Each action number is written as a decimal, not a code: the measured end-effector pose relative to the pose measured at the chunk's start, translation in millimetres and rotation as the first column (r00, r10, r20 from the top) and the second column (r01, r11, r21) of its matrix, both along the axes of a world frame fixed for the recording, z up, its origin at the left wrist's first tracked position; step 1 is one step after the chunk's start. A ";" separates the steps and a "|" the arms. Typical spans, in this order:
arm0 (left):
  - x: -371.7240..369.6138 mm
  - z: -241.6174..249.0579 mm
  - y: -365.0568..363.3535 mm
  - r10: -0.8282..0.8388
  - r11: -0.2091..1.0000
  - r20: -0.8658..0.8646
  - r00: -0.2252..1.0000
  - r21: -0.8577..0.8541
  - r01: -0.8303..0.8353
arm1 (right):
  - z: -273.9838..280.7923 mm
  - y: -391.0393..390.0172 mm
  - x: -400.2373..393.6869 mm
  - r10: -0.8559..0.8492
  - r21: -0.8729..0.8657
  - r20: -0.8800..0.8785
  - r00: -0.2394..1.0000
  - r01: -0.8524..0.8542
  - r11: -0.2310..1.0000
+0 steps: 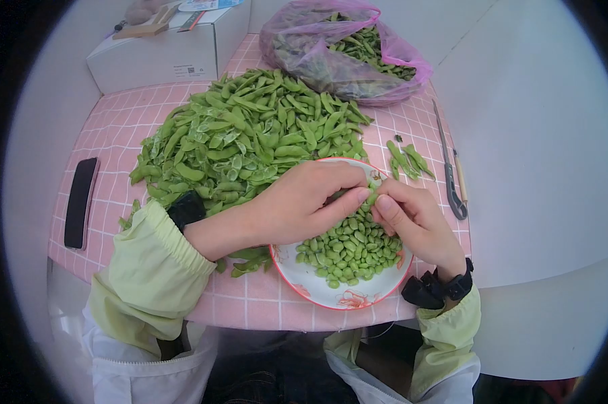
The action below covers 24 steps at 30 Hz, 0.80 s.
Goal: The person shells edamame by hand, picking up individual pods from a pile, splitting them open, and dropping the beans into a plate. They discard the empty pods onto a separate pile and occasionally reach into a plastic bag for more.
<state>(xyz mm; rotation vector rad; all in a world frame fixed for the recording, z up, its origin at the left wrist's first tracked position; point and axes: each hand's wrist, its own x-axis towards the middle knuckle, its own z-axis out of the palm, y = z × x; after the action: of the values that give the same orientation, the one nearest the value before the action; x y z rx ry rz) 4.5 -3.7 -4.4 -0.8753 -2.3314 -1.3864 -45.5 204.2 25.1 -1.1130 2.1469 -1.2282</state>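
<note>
My left hand (321,196) and my right hand (415,217) meet above a white plate (287,269) with a red rim and flower prints. Between their pinched thumbs and forefingers is a green soybean pod (371,196), partly hidden by the fingers. Shelled green beans (348,254) lie heaped in the plate below. Behind and left of my left hand spreads a big pile of soybean pods (250,128), some of them looking split and pale inside.
A purple plastic bag (317,64) of more pods stands at the back. Several loose pods (408,160) lie right of the plate, near a knife (447,161) and a thin stick (460,176). A black phone (82,203) rests at left; a white box (162,57) stands behind.
</note>
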 end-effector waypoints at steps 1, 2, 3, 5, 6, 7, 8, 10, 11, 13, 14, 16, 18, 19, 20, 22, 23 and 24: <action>-0.3 -0.2 -0.4 -0.005 1.000 0.003 1.000 -0.001 0.005 | 0.6 -0.5 0.4 0.002 -0.016 -0.071 0.997 -0.003 1.000; -0.3 0.5 -0.6 -0.019 1.000 0.028 0.999 0.008 0.018 | 1.9 -1.2 1.3 0.003 -0.032 -0.141 0.990 -0.007 0.999; -0.1 1.9 -0.9 -0.033 0.999 0.053 0.998 0.019 0.032 | 2.8 -1.6 1.8 0.001 -0.048 -0.211 0.977 -0.012 0.999; 0.7 3.8 -1.0 -0.054 0.998 0.110 0.992 0.040 0.050 | 3.8 -1.1 1.6 0.004 -0.045 -0.294 0.956 -0.018 0.999; 1.3 4.3 -1.5 -0.060 0.997 0.142 0.988 0.050 0.053 | 4.3 -0.9 1.4 0.006 -0.044 -0.334 0.942 -0.022 0.999; 2.0 4.9 -2.0 -0.065 0.997 0.175 0.982 0.060 0.055 | 5.3 -0.8 1.5 0.011 -0.050 -0.386 0.923 -0.033 0.998; 2.8 6.0 -2.4 -0.098 0.993 0.218 0.971 0.088 0.080 | 6.5 -1.0 1.8 0.017 -0.057 -0.436 0.900 -0.046 0.997; 4.1 7.7 -3.1 -0.163 0.981 0.299 0.940 0.149 0.122 | 7.9 -2.3 1.8 0.036 -0.063 -0.507 0.861 -0.079 0.995; 4.3 7.5 -3.3 -0.203 0.971 0.349 0.915 0.193 0.142 | 8.5 -2.5 1.7 0.048 -0.064 -0.529 0.847 -0.096 0.993; 4.6 6.9 -3.2 -0.286 0.944 0.439 0.852 0.281 0.173 | 8.4 -2.5 1.6 0.062 -0.071 -0.556 0.829 -0.122 0.990; 4.4 7.0 -3.2 -0.320 0.931 0.440 0.839 0.312 0.191 | 7.9 -2.7 1.8 0.064 -0.077 -0.561 0.825 -0.130 0.989; 3.8 7.4 -3.3 -0.386 0.900 0.441 0.810 0.372 0.226 | 7.5 -3.1 2.4 0.067 -0.090 -0.563 0.823 -0.142 0.986; 3.4 6.1 -2.9 -0.419 0.882 0.436 0.796 0.404 0.243 | 7.7 -3.3 3.0 0.070 -0.102 -0.559 0.826 -0.152 0.983; 3.2 5.6 -2.7 -0.436 0.872 0.434 0.789 0.420 0.251 | 7.4 -3.6 2.8 0.061 -0.113 -0.586 0.808 -0.156 0.981; 3.5 6.3 -3.0 -0.444 0.868 0.459 0.770 0.435 0.240 | 6.9 -4.0 2.1 0.052 -0.123 -0.612 0.789 -0.160 0.979; 4.4 8.9 -4.2 -0.460 0.858 0.507 0.729 0.465 0.219 | 5.2 -3.6 -0.1 0.015 -0.153 -0.665 0.746 -0.156 0.976; 4.5 9.5 -3.9 -0.455 0.860 0.508 0.731 0.465 0.212 | 3.5 -2.9 -1.6 -0.012 -0.173 -0.691 0.723 -0.149 0.974; 4.7 9.9 -3.6 -0.450 0.861 0.510 0.733 0.465 0.205 | 2.1 -2.3 -2.6 -0.040 -0.194 -0.715 0.698 -0.143 0.971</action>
<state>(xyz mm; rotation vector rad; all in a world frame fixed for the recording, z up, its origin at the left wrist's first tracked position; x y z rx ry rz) 9.2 -7.3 5.5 -0.8427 -2.2197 -2.5015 -48.1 201.9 27.2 -2.0216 2.5086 -1.1546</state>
